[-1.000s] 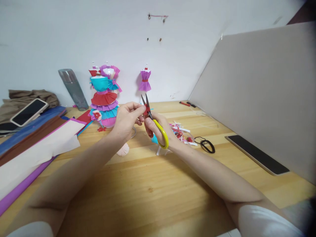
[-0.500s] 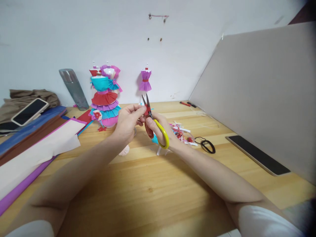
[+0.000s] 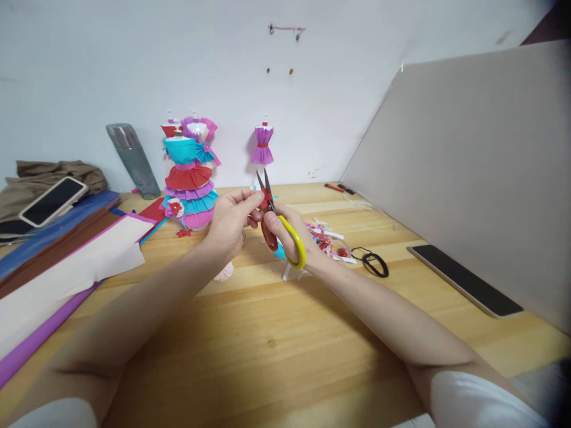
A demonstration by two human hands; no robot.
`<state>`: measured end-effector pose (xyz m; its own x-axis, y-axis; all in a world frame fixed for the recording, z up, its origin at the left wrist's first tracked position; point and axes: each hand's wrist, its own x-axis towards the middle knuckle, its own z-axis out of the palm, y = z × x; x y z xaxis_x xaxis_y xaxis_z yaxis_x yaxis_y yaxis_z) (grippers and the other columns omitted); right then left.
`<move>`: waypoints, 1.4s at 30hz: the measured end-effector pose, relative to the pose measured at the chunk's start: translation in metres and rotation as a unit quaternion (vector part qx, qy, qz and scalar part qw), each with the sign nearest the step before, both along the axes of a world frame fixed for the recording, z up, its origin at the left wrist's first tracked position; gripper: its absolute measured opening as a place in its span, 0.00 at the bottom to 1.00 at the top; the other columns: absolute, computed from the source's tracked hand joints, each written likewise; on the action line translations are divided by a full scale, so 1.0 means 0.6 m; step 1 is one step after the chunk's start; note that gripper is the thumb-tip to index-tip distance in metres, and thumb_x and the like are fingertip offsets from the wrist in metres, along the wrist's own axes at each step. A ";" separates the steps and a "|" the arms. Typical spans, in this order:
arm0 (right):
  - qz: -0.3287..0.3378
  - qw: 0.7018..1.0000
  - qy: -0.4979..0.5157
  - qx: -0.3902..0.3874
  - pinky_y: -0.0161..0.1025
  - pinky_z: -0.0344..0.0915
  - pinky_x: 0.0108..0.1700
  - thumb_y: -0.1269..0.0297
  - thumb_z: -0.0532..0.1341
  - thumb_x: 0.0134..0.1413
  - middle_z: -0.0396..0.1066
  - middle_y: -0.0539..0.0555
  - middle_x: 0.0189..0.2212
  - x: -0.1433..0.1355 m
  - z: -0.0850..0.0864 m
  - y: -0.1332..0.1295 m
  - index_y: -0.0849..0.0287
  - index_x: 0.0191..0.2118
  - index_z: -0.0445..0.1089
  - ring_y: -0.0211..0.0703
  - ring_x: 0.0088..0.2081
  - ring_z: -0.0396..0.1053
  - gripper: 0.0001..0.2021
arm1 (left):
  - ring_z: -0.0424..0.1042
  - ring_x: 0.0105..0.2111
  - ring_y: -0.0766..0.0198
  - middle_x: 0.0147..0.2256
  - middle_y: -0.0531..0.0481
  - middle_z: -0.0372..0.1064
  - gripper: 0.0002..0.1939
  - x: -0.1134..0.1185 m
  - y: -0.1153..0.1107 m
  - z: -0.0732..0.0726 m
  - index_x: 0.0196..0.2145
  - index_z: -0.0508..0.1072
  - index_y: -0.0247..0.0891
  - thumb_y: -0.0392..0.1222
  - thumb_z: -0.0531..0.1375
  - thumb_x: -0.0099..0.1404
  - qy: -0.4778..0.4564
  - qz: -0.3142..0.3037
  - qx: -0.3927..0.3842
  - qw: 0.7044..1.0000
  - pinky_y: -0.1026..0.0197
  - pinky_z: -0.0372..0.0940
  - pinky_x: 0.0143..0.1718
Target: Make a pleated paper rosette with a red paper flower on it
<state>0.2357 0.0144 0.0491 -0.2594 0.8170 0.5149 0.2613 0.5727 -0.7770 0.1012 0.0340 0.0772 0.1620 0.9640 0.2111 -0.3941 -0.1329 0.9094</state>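
Observation:
My left hand (image 3: 234, 220) pinches a small piece of red paper (image 3: 266, 198) between thumb and fingers. In my right hand (image 3: 288, 229) is a pair of scissors (image 3: 296, 241) with a yellow handle loop, its dark blades parted and pointing up and away from me. The red paper lies between the blades, close to my left fingertips. Both hands meet above the middle of the wooden table. Beneath them lie a pale pleated paper round (image 3: 224, 272) and a bit of blue paper (image 3: 279, 251), partly hidden by my right hand.
Layered paper dresses on small forms (image 3: 190, 178) stand at the back left, beside a tilted bottle (image 3: 134, 160). A purple dress form (image 3: 263, 145) is by the wall. Coloured sheets (image 3: 66, 270) and a phone (image 3: 53, 202) lie left; paper scraps (image 3: 328, 238), a black cord (image 3: 375, 264) and a dark slab (image 3: 464, 279) right.

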 end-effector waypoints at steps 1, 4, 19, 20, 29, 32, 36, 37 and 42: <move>0.001 1.000 -0.001 0.002 0.35 0.58 0.25 0.36 0.50 0.59 0.61 0.47 0.18 0.000 0.000 0.000 0.58 0.31 0.63 0.36 0.21 0.61 0.26 | 0.63 0.19 0.72 0.20 0.54 0.66 0.08 -0.001 0.000 0.001 0.25 0.72 0.34 0.40 0.66 0.54 0.002 -0.001 -0.001 1.000 0.68 0.57 0.21; 0.002 1.000 -0.005 0.005 0.35 0.58 0.25 0.37 0.50 0.60 0.61 0.47 0.18 0.001 0.004 0.000 0.59 0.31 0.64 0.36 0.21 0.61 0.27 | 0.62 0.18 0.73 0.20 0.54 0.66 0.08 -0.003 -0.002 0.006 0.24 0.71 0.34 0.39 0.66 0.53 0.007 -0.006 -0.001 1.000 0.68 0.57 0.20; 0.049 0.999 -0.013 -0.015 0.33 0.57 0.22 0.37 0.50 0.60 0.59 0.45 0.16 0.009 0.007 -0.001 0.58 0.31 0.62 0.33 0.17 0.59 0.26 | 0.63 0.18 0.73 0.19 0.53 0.66 0.07 -0.009 -0.003 0.017 0.21 0.69 0.34 0.37 0.64 0.52 0.015 -0.021 0.015 1.000 0.69 0.55 0.18; 0.053 0.998 -0.015 -0.020 0.33 0.57 0.22 0.38 0.50 0.61 0.59 0.45 0.16 0.010 0.008 -0.002 0.58 0.31 0.63 0.33 0.17 0.59 0.26 | 0.63 0.17 0.73 0.19 0.53 0.66 0.07 -0.010 -0.002 0.018 0.21 0.69 0.34 0.37 0.63 0.52 0.018 -0.024 0.017 0.999 0.69 0.55 0.18; 0.102 0.993 0.000 -0.057 0.32 0.55 0.18 0.38 0.53 0.59 0.58 0.43 0.16 0.023 0.017 0.001 0.59 0.37 0.66 0.32 0.15 0.56 0.25 | 0.63 0.17 0.73 0.18 0.53 0.66 0.09 -0.031 0.015 0.030 0.21 0.69 0.34 0.39 0.66 0.50 0.057 -0.068 0.022 0.996 0.68 0.58 0.19; 0.111 0.992 -0.017 -0.064 0.32 0.56 0.19 0.40 0.53 0.61 0.58 0.43 0.17 0.031 0.018 0.004 0.59 0.38 0.66 0.32 0.17 0.57 0.23 | 0.64 0.17 0.72 0.19 0.53 0.66 0.09 -0.039 0.019 0.036 0.20 0.69 0.34 0.39 0.66 0.50 0.080 -0.080 0.018 0.993 0.69 0.59 0.19; 0.105 0.991 -0.034 -0.081 0.32 0.54 0.17 0.38 0.54 0.59 0.57 0.43 0.15 0.035 0.026 0.004 0.60 0.36 0.66 0.31 0.15 0.55 0.25 | 0.64 0.16 0.72 0.18 0.52 0.67 0.09 -0.049 0.022 0.047 0.20 0.71 0.33 0.38 0.67 0.49 0.119 -0.095 0.015 0.988 0.69 0.58 0.17; 0.101 0.991 -0.034 -0.081 0.32 0.53 0.17 0.38 0.54 0.58 0.56 0.42 0.14 0.035 0.028 0.003 0.60 0.35 0.66 0.31 0.14 0.54 0.25 | 0.64 0.15 0.73 0.18 0.52 0.67 0.09 -0.052 0.022 0.050 0.20 0.71 0.33 0.38 0.67 0.48 0.126 -0.100 0.015 0.987 0.70 0.58 0.17; 0.099 0.991 -0.031 -0.083 0.31 0.49 0.16 0.38 0.55 0.57 0.53 0.41 0.13 0.035 0.037 -0.003 0.59 0.32 0.65 0.30 0.14 0.52 0.25 | 0.64 0.15 0.72 0.17 0.52 0.67 0.10 -0.061 0.026 0.055 0.18 0.70 0.33 0.38 0.68 0.47 0.139 -0.119 0.011 0.983 0.70 0.58 0.15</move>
<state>0.2565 0.0124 0.0716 -0.4506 0.8187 0.3559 0.2066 0.4834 -0.8507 0.0648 0.0498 0.1100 0.4361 0.8879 0.1467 -0.1527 -0.0876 0.9844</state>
